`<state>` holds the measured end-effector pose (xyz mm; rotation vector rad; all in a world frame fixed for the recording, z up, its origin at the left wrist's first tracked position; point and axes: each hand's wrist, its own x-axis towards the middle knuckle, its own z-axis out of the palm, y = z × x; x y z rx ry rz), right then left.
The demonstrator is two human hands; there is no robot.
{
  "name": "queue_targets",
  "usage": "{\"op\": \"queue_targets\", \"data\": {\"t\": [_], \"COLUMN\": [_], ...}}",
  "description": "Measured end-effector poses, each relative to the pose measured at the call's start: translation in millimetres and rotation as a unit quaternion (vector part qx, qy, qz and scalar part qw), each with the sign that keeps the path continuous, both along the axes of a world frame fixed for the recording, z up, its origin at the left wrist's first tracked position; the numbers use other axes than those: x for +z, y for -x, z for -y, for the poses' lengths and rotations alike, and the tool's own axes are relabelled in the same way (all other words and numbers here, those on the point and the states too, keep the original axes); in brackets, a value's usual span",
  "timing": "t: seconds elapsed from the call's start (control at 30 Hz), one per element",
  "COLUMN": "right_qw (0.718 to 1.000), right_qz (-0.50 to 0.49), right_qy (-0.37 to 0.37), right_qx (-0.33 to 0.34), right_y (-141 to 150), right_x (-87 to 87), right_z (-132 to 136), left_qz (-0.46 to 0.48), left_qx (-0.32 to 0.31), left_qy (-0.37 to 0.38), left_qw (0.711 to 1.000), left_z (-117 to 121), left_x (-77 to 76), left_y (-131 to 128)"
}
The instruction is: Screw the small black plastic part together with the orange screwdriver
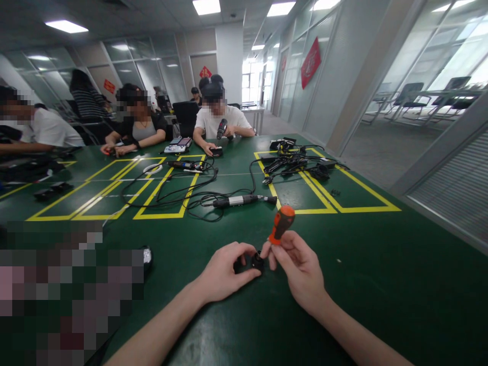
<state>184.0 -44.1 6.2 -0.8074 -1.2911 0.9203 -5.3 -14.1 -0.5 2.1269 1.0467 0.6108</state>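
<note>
My left hand [231, 269] rests on the green table with thumb and fingers closed around a small black round part [257, 261]. In my right hand [303, 269] is a screwdriver with an orange and black handle [282, 223], gripped low near the shaft between thumb and fingers. The handle points up and leans slightly right. Its shaft runs down towards the black part, but my fingers hide most of it, so I cannot tell whether the tip touches. Beyond my hands lies a grey and black electric screwdriver [238, 201] with its cable.
Yellow tape rectangles [366, 209] mark the green table [381, 264]. A heap of black cables and adapters [293, 165] lies at the back right. A second corded tool [186, 165] lies back left. Across the table a person [224, 119] holds a power drill [221, 128]; others sit left.
</note>
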Motion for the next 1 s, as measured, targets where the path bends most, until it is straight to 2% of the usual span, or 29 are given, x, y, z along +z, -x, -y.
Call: {"op": "queue_targets", "data": {"t": [0.17, 0.33, 0.53, 0.67, 0.87, 1.0], "right_qw": [1.000, 0.999, 1.000, 1.000, 0.999, 1.000], "right_qz": [0.029, 0.046, 0.006, 0.016, 0.026, 0.017], "right_qy": [0.001, -0.019, 0.004, 0.015, 0.013, 0.010], "right_qx": [-0.011, 0.011, 0.005, -0.013, 0.021, 0.007], "right_y": [0, 0, 0, -1, 0, -1], "right_x": [1.5, 6.9, -0.4, -0.4, 4.5, -3.2], "right_z": [1, 0, 1, 0, 1, 1], "left_qz": [0.007, 0.008, 0.009, 0.012, 0.017, 0.008], "left_qx": [-0.001, 0.001, 0.006, 0.004, -0.001, 0.007], "left_qy": [0.004, 0.005, 0.006, 0.003, 0.007, 0.004], "left_qw": [1.000, 1.000, 1.000, 1.000, 1.000, 1.000], "left_z": [0, 1, 1, 1, 1, 1], "left_x": [1.6, -0.2, -0.4, -1.1, -2.5, -2.2], "left_y": [0, 0, -1, 0, 0, -1]}}
